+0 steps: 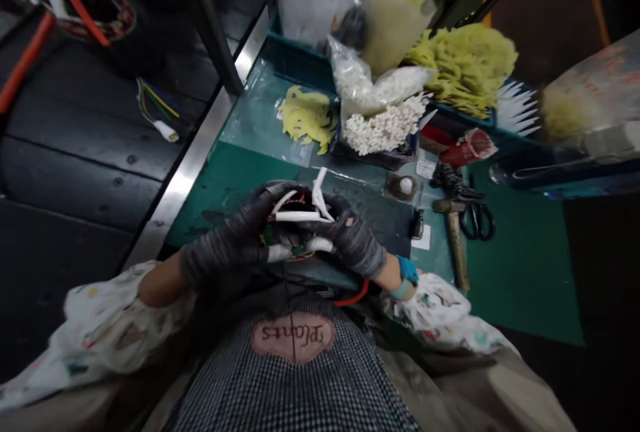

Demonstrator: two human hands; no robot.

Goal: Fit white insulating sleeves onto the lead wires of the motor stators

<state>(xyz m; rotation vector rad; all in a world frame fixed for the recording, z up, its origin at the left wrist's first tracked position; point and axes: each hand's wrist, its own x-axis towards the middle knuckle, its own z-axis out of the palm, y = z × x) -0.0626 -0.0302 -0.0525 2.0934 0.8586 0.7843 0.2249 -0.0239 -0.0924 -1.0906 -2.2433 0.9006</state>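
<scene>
Both my hands, in dark grey gloves with pale fingertips, hold a motor stator (303, 205) at the front edge of the green bench. My left hand (227, 235) wraps its left side and my right hand (355, 239) wraps the right. White sleeved leads (299, 217) cross the stator's opening, and one bent white sleeve (320, 192) sticks up by my right fingers. Red and green bits show inside; much of the body is hidden by the gloves. A red lead (354, 295) hangs below my right hand.
A box of short white sleeves (385, 129) and yellow insulation pieces (307, 115) lie beyond my hands. To the right are a hammer (455, 245), scissors (477, 221) and a red tube (470, 147). Wound stators (107, 15) stand on the dark roller surface at left.
</scene>
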